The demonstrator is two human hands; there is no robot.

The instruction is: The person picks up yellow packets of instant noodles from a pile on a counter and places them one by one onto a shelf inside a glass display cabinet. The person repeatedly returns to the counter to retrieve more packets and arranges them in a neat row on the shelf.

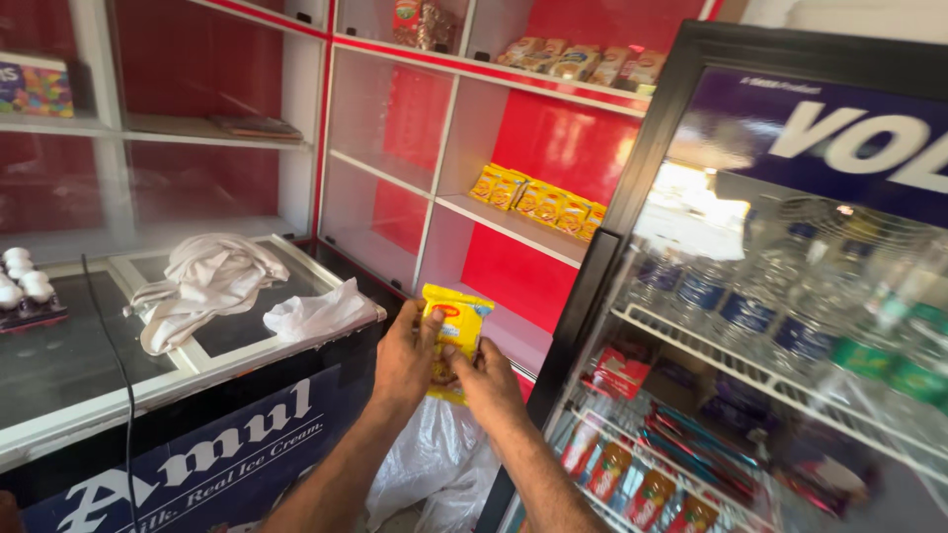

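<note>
1. Left hand (403, 360) and right hand (486, 383) meet low in the middle of the view, both gripping one yellow snack packet (452, 336).
2. Left fingers (431, 326) are curled shut on the packet's left edge, thumb across its face.
3. Right fingers (464, 353) are closed on the packet's lower right part, pinching it from below.
4. The packet stands roughly upright, its top tilted slightly toward 1 o'clock, held in the air in front of the red-and-white shelf unit (441, 148), clear of any shelf.
5. At 1 o'clock from the hands, a row of similar yellow packets (538, 200) lies on a white shelf.
6. At 12 o'clock, high up, more wrapped snack packs (583, 61) sit on the top shelf.
7. At 9 o'clock, a chest freezer (197, 454) with a glass sliding top, used as a tabletop, carries a crumpled white cloth (202, 286) and, just beside it, a white plastic bag (316, 314).
8. At the far 9 o'clock edge, a tray of white eggs (22, 286) sits on the freezer top.
9. At 3 o'clock, a glass-door drinks cooler (780, 326) holds water bottles on the upper rack and red-capped bottles below.
10. At 6 o'clock, under the hands, a white plastic sack (434, 464) sits between the freezer and the cooler.
</note>
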